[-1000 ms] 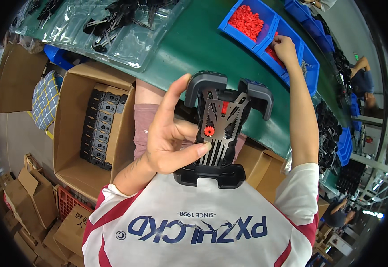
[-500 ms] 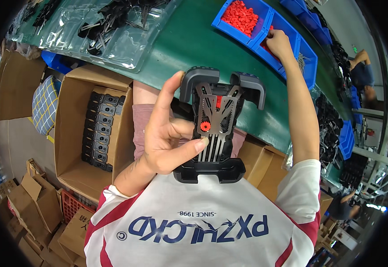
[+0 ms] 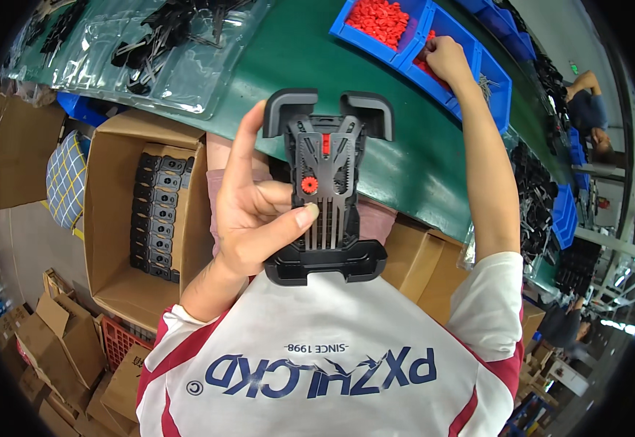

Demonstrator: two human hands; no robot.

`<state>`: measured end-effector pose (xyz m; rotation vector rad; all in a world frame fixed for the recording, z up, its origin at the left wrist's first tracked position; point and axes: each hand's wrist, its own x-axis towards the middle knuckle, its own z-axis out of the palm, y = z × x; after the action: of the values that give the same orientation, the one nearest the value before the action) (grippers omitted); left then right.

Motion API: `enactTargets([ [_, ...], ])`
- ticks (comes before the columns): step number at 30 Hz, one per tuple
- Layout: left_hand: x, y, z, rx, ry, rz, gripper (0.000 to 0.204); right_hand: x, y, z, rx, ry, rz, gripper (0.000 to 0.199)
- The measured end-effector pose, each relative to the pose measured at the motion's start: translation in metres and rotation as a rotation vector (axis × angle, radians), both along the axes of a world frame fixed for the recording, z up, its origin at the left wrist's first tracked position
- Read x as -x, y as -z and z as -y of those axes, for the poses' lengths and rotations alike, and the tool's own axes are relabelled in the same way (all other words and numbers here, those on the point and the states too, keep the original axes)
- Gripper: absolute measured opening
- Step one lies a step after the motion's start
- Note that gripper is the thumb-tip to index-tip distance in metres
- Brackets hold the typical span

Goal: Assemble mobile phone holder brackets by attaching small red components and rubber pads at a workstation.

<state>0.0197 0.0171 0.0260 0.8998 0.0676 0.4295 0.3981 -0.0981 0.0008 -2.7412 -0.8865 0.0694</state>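
Left hand (image 3: 259, 218) grips the black clamp frame (image 3: 326, 197) upright, long axis toward the counter (image 3: 405, 153); right hand (image 3: 445, 58), beyond the frame, digs closed-fingered in the blue bin (image 3: 477, 62).

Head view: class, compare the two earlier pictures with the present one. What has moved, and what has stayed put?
The right hand has reached a little farther across the blue bin, toward the divider beside the red parts. The left hand keeps the same grip on the black clamp assembly, thumb beside the red gear. The cardboard box of black parts is unchanged.
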Motion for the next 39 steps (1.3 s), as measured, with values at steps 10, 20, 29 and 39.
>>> enactTargets([
  [10, -0.006, -0.002, -0.005, 0.000, -0.025, -0.064, 0.094, 0.032, -0.030, 0.022, -0.972, 0.169, -0.428, 0.021],
  [20, -0.013, 0.008, -0.009, 0.007, 0.003, -0.057, 0.095, 0.208, -0.044, 0.045, -1.207, 0.021, -0.939, 0.021],
  [29, -0.017, 0.006, -0.001, -0.074, 0.014, -0.062, 0.096, 0.234, -0.048, 0.032, -1.079, -0.462, -0.405, 0.017],
  [39, -0.017, 0.002, 0.004, -0.072, 0.010, -0.078, 0.096, 0.243, -0.051, 0.023, -0.920, -0.424, -0.434, 0.014],
])
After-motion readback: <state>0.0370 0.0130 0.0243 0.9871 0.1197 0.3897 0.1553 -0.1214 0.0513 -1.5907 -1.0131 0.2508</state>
